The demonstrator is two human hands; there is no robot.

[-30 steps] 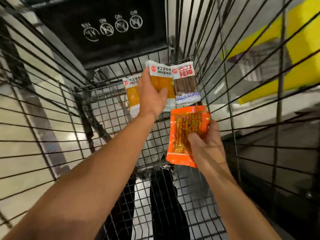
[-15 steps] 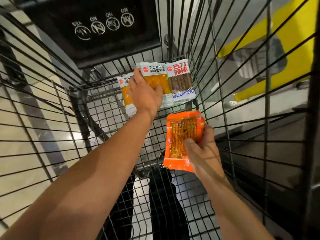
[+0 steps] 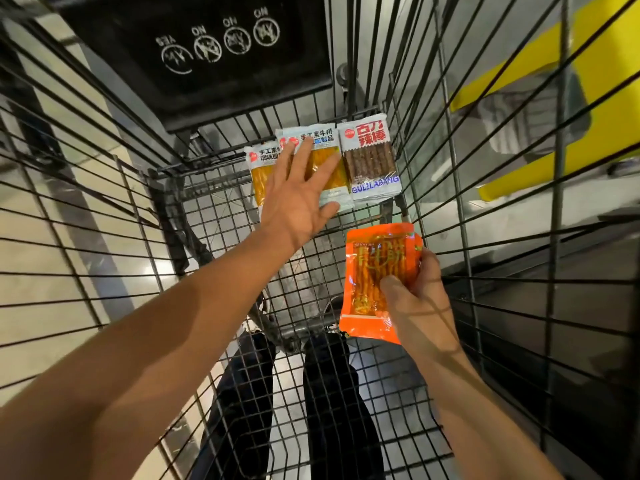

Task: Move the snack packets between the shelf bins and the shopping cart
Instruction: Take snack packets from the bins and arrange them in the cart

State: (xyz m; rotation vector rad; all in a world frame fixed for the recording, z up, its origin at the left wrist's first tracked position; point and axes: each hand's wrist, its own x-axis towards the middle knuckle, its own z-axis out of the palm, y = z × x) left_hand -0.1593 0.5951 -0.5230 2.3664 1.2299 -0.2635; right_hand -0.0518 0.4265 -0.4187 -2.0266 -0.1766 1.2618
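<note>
Pinching the orange snack packet (image 3: 375, 282) in the right hand (image 3: 414, 299), thumb curled over its clear window and fingers wrapped behind its right edge, the grip clamped on it just above the wire floor of the shopping cart (image 3: 214, 237). Spreading the left hand (image 3: 301, 199) flat, fingers straight and apart, over the middle yellow packet (image 3: 330, 168), possibly touching it, though contact is hard to judge. Lying side by side at the cart's far end: another yellow packet (image 3: 258, 174) partly under that hand, and a brown-stick packet (image 3: 372, 161) on the right. Showing dark trouser legs (image 3: 329, 393) through the mesh below.
</note>
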